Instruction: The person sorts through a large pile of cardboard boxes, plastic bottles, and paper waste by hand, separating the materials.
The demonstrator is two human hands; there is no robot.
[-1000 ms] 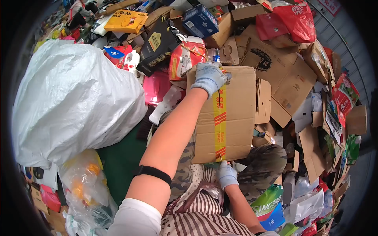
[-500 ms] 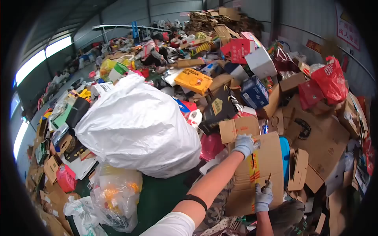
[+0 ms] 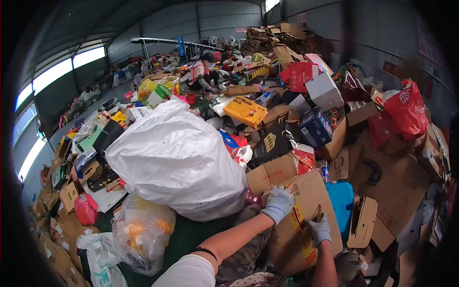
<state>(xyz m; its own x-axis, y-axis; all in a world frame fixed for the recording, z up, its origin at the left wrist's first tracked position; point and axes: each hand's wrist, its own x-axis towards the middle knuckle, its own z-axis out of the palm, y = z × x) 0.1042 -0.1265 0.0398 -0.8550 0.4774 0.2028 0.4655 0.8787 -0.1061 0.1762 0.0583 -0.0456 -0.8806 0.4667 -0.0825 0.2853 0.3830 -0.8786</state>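
Note:
A brown cardboard box (image 3: 306, 186) with yellow and red tape stands tilted at my lap. My left hand (image 3: 278, 204), in a light grey glove, is closed on the box's upper left edge, by a raised flap (image 3: 271, 173). Beside the tape, my gloved right hand (image 3: 320, 229) is closed around a small dark tool (image 3: 319, 213), probably a blade, held against the box face. Left of the box bulges a large white sack (image 3: 177, 160).
Clear plastic bags (image 3: 143, 234) lie at lower left. A blue plastic piece (image 3: 341, 203) and cardboard (image 3: 392, 172) are at right. Mixed waste with a yellow carton (image 3: 245, 111) is piled ahead. Another person (image 3: 201, 74) crouches farther back.
The box has tilted and shifted down and left, with my left hand moving left and down along it. My right hand is slightly higher. The camera view has also shifted.

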